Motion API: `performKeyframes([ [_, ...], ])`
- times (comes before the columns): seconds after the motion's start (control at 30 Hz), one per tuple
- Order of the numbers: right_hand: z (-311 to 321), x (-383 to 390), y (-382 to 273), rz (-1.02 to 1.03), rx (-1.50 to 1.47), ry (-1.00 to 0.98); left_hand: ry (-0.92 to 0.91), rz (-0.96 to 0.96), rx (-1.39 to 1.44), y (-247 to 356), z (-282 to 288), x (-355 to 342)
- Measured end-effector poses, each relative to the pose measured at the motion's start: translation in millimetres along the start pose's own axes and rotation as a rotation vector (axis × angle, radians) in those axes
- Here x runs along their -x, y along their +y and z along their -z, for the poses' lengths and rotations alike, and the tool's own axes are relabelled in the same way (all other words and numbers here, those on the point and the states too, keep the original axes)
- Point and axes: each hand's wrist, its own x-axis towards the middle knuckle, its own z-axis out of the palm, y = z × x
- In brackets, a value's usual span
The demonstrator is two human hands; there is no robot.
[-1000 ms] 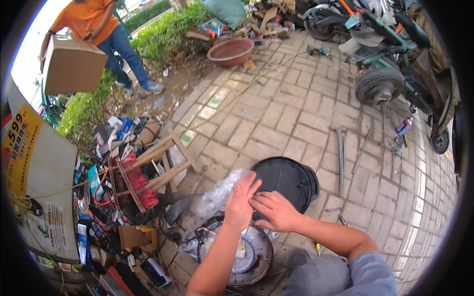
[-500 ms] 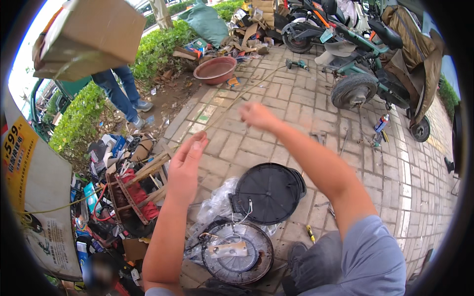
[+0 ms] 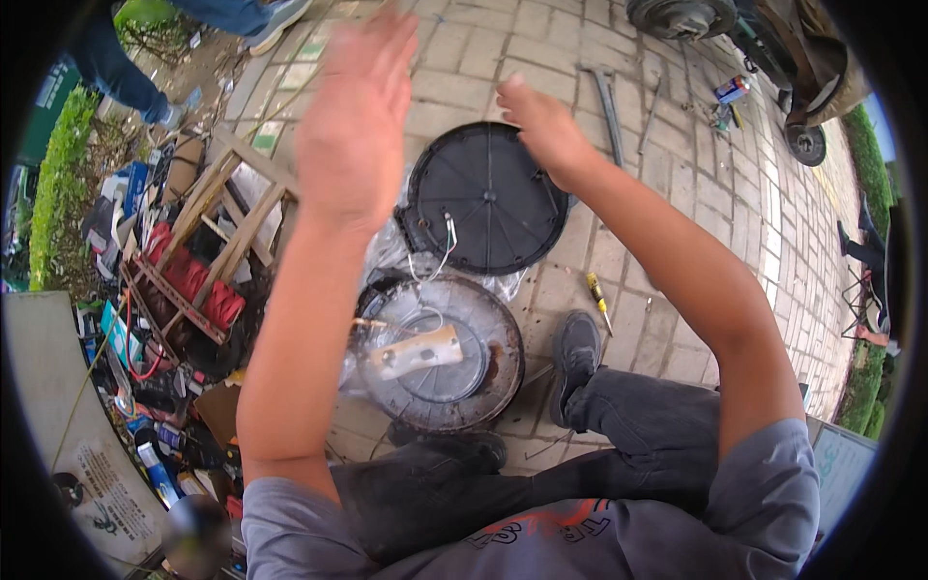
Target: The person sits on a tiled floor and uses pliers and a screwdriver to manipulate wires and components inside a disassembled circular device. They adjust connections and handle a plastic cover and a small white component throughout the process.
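My left hand [image 3: 353,135] is raised in front of me, smeared by motion, its fingers stretched out and nothing in it. My right hand [image 3: 546,126] hovers over the right edge of a round black ribbed cover [image 3: 488,198], fingers extended and empty; I cannot tell whether it touches. Nearer me a round, stained metal housing [image 3: 493,362] lies flat on the paving. On top of it rests a tan strip with holes [image 3: 416,354]. A thin white wire [image 3: 443,253] runs between cover and housing. Clear plastic film [image 3: 387,253] lies crumpled beside them.
A yellow-handled screwdriver [image 3: 598,300] lies right of the housing, near my shoe [image 3: 577,358]. Farther off are a hammer [image 3: 607,111] and a spray can [image 3: 732,89]. Wooden frames [image 3: 227,203] and heaped scrap fill the left. A person's legs [image 3: 121,72] stand at upper left.
My view has tilted down, so cover and housing sit higher in the picture. Both hands have moved; the right has opened from a closed shape.
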Motion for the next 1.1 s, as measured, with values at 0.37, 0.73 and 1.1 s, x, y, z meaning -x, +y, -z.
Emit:
performKeyframes([
  [0.37,34.3,34.8,-33.2,0.054,-0.041,-0.210,-0.010,0.178,-1.180,-76.4,116.5,91.1],
  [0.73,-60.4,108.9,140.0,0.024,0.675,-0.726,0.058,0.643,-0.966,-62.9,119.4,274.7],
  [1.1,-164.3,122.0,198.2,0.147,0.902,-0.367,0.286,0.880,-0.248,-123.4,82.5,324.2],
])
